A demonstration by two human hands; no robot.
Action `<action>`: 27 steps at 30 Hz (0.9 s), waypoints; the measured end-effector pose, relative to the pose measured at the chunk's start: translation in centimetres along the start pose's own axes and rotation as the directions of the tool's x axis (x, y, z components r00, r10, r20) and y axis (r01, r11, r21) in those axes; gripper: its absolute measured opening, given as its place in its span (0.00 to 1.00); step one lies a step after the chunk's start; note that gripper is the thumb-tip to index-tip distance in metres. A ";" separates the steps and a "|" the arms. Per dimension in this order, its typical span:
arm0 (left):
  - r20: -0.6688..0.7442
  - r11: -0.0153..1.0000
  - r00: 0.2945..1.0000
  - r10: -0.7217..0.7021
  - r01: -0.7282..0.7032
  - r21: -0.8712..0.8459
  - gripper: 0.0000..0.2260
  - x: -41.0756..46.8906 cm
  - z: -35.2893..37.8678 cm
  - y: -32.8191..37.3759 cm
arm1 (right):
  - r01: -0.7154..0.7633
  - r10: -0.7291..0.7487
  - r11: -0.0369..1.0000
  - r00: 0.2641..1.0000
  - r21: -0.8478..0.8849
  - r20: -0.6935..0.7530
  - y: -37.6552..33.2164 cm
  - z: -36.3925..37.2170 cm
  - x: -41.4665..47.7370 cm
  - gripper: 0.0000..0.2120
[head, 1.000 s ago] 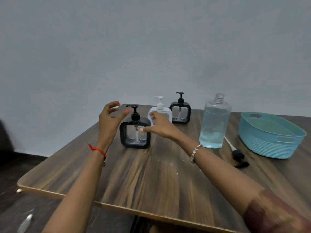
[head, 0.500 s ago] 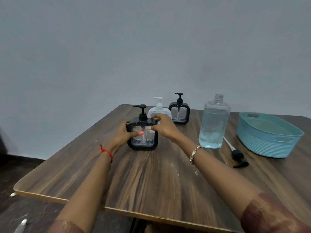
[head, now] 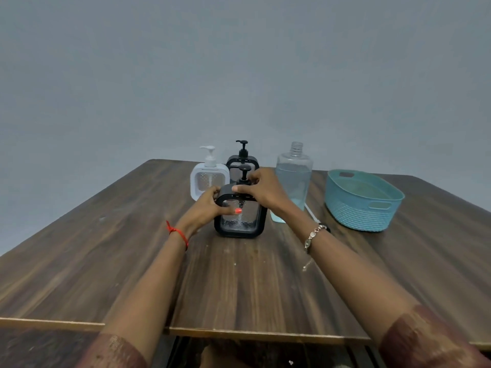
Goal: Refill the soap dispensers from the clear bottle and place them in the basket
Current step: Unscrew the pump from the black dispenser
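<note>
A black-framed soap dispenser (head: 240, 221) with a black pump stands upright on the wooden table (head: 106, 261), mid-table. My left hand (head: 206, 208) grips its left side, thumb across the front. My right hand (head: 261, 191) holds its top right corner by the pump base. Behind it stand a white dispenser (head: 209, 179) and a second black dispenser (head: 242, 158), partly hidden by the first. The clear bottle (head: 293, 179), uncapped and about three-quarters full of bluish liquid, stands just to the right. A teal basket (head: 362, 201) sits further right, with nothing visible inside.
A loose black pump head with its white tube (head: 309, 209) lies on the table between the bottle and the basket, mostly hidden behind my right wrist. The table's near edge runs across the bottom of the view; a plain grey wall is behind.
Both hands have closed on the front black dispenser and slid it toward me and rightwards, in front of the other black one. The camera has shifted left to right as well.
</note>
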State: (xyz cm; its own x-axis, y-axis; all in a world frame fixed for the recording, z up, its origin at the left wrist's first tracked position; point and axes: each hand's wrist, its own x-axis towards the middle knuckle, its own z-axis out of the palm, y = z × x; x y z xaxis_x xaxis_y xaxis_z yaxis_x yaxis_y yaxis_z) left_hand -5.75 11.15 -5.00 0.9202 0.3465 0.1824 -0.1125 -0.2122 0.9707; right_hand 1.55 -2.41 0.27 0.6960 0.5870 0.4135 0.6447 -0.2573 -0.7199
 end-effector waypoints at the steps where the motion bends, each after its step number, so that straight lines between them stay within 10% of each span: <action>1: 0.027 1.000 1.000 0.011 -0.011 -0.002 0.23 0.0 0.3 -0.1 | 0.005 -0.005 1.000 1.000 -0.020 0.004 0.2 -0.2 -0.1 0.25; 10: 0.129 0.999 0.992 0.017 -0.011 -0.052 0.22 -0.1 0.9 -0.4 | 0.062 -0.081 0.991 0.982 0.115 0.169 1.2 -2.4 -0.1 0.24; 14: 0.143 0.997 0.990 0.008 0.003 -0.078 0.24 0.3 0.8 -0.7 | 0.006 -0.084 0.974 0.939 0.227 0.335 2.3 -3.3 0.2 0.06; 27: 0.157 0.996 0.986 -0.049 0.060 -0.064 0.45 0.2 0.6 -1.0 | -0.076 -0.081 0.949 0.880 0.307 0.469 2.5 -4.2 1.2 0.18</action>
State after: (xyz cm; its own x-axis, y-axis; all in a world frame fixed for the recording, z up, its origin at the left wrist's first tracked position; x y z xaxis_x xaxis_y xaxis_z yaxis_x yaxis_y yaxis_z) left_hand -5.25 10.92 -5.97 0.9721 0.2086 0.1076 -0.0810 -0.1323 0.9879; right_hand 5.29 -5.56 1.34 0.4116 0.8971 0.1607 0.4618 -0.0532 -0.8854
